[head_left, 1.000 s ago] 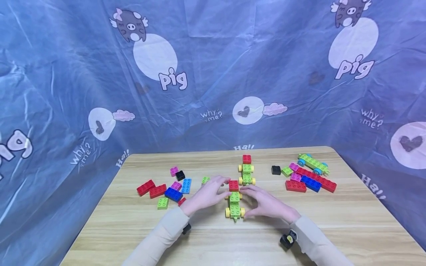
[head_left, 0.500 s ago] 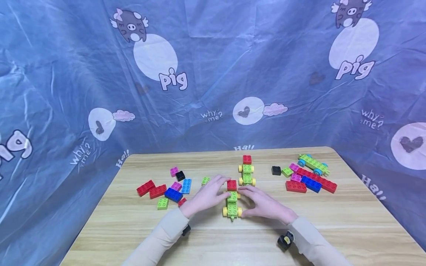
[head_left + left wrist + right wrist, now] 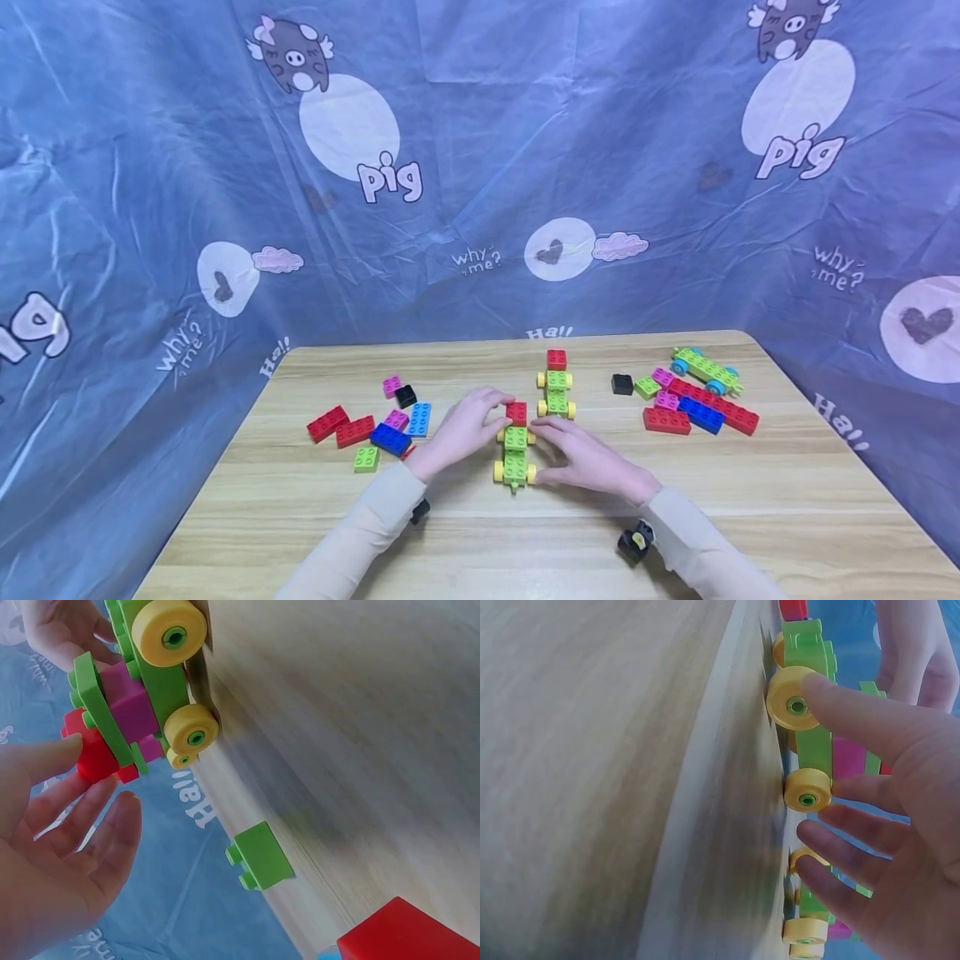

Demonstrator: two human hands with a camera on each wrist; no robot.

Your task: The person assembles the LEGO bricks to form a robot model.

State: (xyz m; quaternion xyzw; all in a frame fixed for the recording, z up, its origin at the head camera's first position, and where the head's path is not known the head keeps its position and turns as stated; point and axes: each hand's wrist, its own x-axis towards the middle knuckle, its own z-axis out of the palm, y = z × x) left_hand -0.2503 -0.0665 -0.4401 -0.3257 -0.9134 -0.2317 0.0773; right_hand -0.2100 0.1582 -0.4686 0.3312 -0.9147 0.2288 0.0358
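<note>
A lime-green toy car [image 3: 515, 467] with yellow wheels stands between both hands on the wooden table. Pink bricks [image 3: 129, 697] show in its side, with a green plate above them and a red brick [image 3: 516, 413] on top of its far end. My left hand [image 3: 459, 433] pinches that red brick between thumb and fingers. My right hand [image 3: 592, 461] is along the car's right side, thumb against the near yellow wheel [image 3: 784, 705], fingers loosely extended by the front wheel. A similar car [image 3: 557, 392] with a red brick at its far end stands behind.
Loose bricks lie at the left, among them a blue brick [image 3: 391, 439], a red brick [image 3: 327, 423] and a green brick [image 3: 366, 459]. At the right are a black brick [image 3: 622, 384], more bricks [image 3: 666, 420] and a blue-wheeled green car base [image 3: 705, 371]. A printed blue cloth [image 3: 480, 167] hangs behind.
The near car has slid slightly to the left and a little away, with both hands moving along with it. The car behind and the loose bricks stay put.
</note>
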